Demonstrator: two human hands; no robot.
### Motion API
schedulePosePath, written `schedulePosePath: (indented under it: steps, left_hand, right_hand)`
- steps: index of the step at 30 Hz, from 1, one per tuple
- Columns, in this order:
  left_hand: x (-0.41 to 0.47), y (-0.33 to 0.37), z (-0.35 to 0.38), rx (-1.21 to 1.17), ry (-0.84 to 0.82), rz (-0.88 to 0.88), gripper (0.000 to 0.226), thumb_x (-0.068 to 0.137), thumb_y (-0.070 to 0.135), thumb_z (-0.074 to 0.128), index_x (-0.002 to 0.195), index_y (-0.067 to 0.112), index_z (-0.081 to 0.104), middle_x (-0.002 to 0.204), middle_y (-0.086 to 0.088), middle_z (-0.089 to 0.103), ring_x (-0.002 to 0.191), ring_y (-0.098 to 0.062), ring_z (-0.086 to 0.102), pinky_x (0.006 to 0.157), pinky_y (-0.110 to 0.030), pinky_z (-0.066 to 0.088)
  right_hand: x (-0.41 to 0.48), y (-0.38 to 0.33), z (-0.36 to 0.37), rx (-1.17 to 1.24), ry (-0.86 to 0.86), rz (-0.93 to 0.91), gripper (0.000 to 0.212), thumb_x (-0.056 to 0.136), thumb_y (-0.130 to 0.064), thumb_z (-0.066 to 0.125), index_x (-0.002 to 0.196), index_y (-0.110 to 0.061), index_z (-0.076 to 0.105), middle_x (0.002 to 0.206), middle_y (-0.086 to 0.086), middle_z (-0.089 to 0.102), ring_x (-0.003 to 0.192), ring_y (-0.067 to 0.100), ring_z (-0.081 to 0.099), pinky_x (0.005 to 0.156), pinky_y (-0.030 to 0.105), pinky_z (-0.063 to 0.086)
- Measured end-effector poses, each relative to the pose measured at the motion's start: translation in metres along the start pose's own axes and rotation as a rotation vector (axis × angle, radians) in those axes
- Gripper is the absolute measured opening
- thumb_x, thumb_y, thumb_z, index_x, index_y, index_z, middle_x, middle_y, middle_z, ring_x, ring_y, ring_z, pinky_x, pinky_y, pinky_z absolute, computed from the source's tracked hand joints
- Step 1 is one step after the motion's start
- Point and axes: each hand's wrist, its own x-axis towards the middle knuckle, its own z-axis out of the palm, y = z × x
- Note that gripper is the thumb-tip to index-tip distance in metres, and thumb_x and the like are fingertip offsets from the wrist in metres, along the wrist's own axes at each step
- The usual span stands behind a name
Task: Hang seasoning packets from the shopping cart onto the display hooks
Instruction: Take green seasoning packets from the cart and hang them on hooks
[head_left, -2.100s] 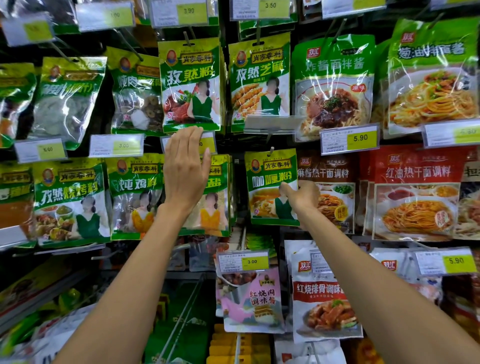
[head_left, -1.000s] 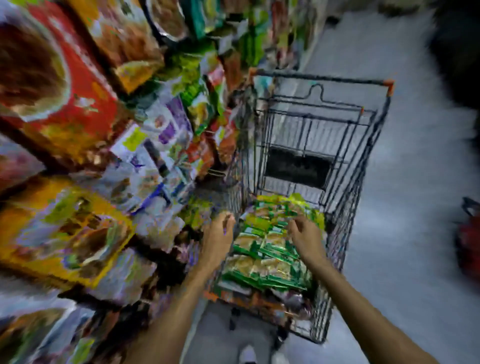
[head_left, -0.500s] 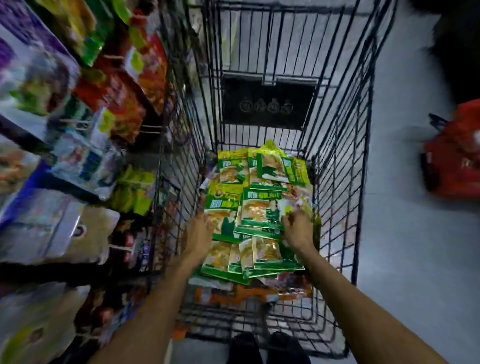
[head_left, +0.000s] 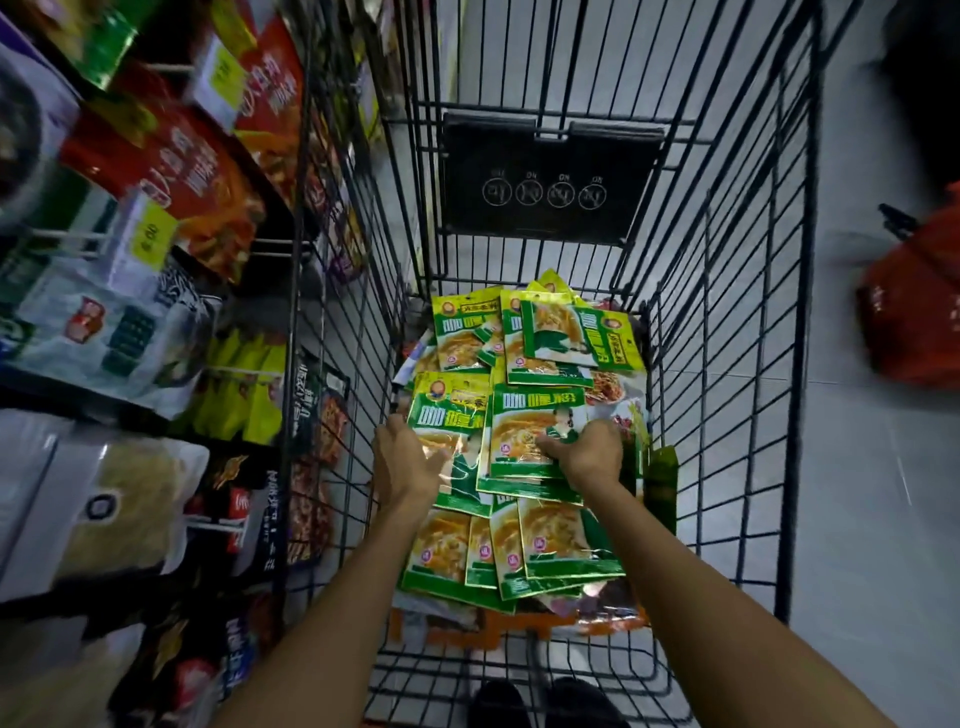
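Grey tiled floor (head_left: 883, 519) under wire cart (head_left: 802, 312); right fingers (head_left: 558, 447) pinch green packet (head_left: 524, 436); left fingers (head_left: 387, 434) spread.

The packets (head_left: 535, 431) in my cart (head_left: 727, 364) are bright green with yellow-gold top bands, pale lettering and an orange-yellow dish on the front. The cart is a black wire grid. Its black panel (head_left: 550, 176) carries four white circled symbols. An orange strip (head_left: 447, 631) shows beneath the pile. The floor (head_left: 857, 519) is pale grey and the bag (head_left: 914, 317) to my right is red. The shelf pouches (head_left: 192, 171) are red with orange noodles, the price tags (head_left: 156, 236) yellow and my shoes (head_left: 498, 704) black.
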Motion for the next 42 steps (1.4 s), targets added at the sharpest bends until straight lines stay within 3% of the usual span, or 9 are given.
schedulePosePath:
  steps: [5, 7, 13, 20, 24, 29, 37, 40, 42]
  left_hand:
    - [0.010, 0.012, -0.018, -0.202, -0.121, -0.099, 0.019, 0.069, 0.011, 0.082, 0.081, 0.010, 0.067, 0.086, -0.005, 0.065, 0.076, -0.021, 0.062, 0.055, -0.022, 0.045]
    - [0.011, 0.014, -0.022, -0.287, -0.150, -0.142, 0.023, 0.071, 0.008, 0.081, 0.067, 0.017, 0.059, 0.076, 0.000, 0.061, 0.069, -0.018, 0.057, 0.057, -0.020, 0.042]
    - [-0.010, 0.017, -0.043, -0.428, -0.204, -0.048, 0.018, 0.080, 0.001, 0.069, 0.082, 0.017, 0.061, 0.084, 0.000, 0.063, 0.071, -0.012, 0.056, 0.062, -0.021, 0.043]
    - [-0.071, 0.031, -0.129, -0.746, -0.097, 0.111, 0.015, 0.081, 0.008, 0.072, 0.090, 0.017, 0.066, 0.092, -0.004, 0.070, 0.079, -0.015, 0.066, 0.057, -0.019, 0.051]
    - [-0.121, 0.037, -0.212, -0.872, 0.092, 0.210, 0.029, 0.080, 0.011, 0.073, 0.108, 0.014, 0.065, 0.105, -0.004, 0.069, 0.093, -0.019, 0.066, 0.080, -0.032, 0.054]
    - [-0.216, 0.027, -0.318, -0.937, 0.437, 0.326, 0.021, 0.077, 0.016, 0.074, 0.097, 0.018, 0.066, 0.087, 0.013, 0.070, 0.081, -0.008, 0.065, 0.066, -0.017, 0.050]
    - [-0.405, -0.018, -0.432, -0.970, 0.952, 0.463, 0.021, 0.078, 0.008, 0.072, 0.084, 0.027, 0.065, 0.071, 0.023, 0.071, 0.065, 0.007, 0.066, 0.054, -0.007, 0.047]
    - [-0.472, -0.044, -0.459, -0.958, 1.107, 0.459, 0.017, 0.076, 0.015, 0.073, 0.084, 0.029, 0.068, 0.082, 0.019, 0.073, 0.074, 0.002, 0.068, 0.060, -0.011, 0.051]
    - [-0.513, -0.062, -0.473, -0.942, 1.216, 0.457, 0.018, 0.077, 0.010, 0.072, 0.078, 0.029, 0.070, 0.078, 0.015, 0.073, 0.069, 0.002, 0.068, 0.059, -0.013, 0.053]
  right_hand:
    - [-0.004, -0.005, -0.018, 0.318, -0.147, 0.214, 0.049, 0.065, -0.020, 0.088, 0.069, -0.008, 0.040, 0.090, 0.016, 0.059, 0.084, 0.031, 0.060, 0.073, 0.044, 0.056]
    - [-0.008, -0.002, -0.023, 0.449, -0.188, 0.276, 0.047, 0.064, -0.009, 0.087, 0.083, 0.002, 0.046, 0.104, 0.022, 0.061, 0.093, 0.034, 0.061, 0.077, 0.043, 0.055]
    - [-0.032, 0.003, -0.050, 0.538, -0.226, 0.251, 0.078, 0.070, -0.004, 0.083, 0.134, 0.008, 0.040, 0.120, 0.026, 0.060, 0.107, 0.037, 0.061, 0.089, 0.047, 0.052]
    - [-0.090, -0.038, -0.128, 0.657, -0.330, -0.117, 0.026, 0.076, -0.015, 0.077, 0.093, -0.003, 0.061, 0.089, 0.018, 0.069, 0.075, 0.030, 0.068, 0.066, 0.039, 0.059]
    - [-0.137, -0.091, -0.181, 0.666, -0.398, -0.371, 0.025, 0.079, -0.028, 0.075, 0.093, -0.010, 0.065, 0.084, 0.009, 0.071, 0.074, 0.024, 0.069, 0.063, 0.037, 0.059]
    - [-0.220, -0.156, -0.238, 0.637, -0.503, -0.735, 0.014, 0.078, -0.033, 0.075, 0.079, -0.020, 0.070, 0.066, -0.004, 0.070, 0.057, 0.010, 0.065, 0.051, 0.023, 0.045]
    - [-0.393, -0.234, -0.280, 0.583, -0.783, -1.183, 0.082, 0.049, -0.068, 0.078, 0.111, -0.015, 0.065, 0.107, 0.002, 0.070, 0.104, 0.027, 0.066, 0.089, 0.044, 0.052]
    - [-0.458, -0.250, -0.278, 0.604, -0.901, -1.302, 0.058, 0.047, -0.060, 0.080, 0.090, -0.022, 0.071, 0.090, -0.002, 0.075, 0.093, 0.024, 0.070, 0.072, 0.030, 0.053]
    - [-0.503, -0.255, -0.274, 0.597, -0.962, -1.378, 0.052, 0.049, -0.056, 0.081, 0.087, -0.021, 0.071, 0.093, 0.004, 0.075, 0.090, 0.023, 0.071, 0.076, 0.034, 0.054]
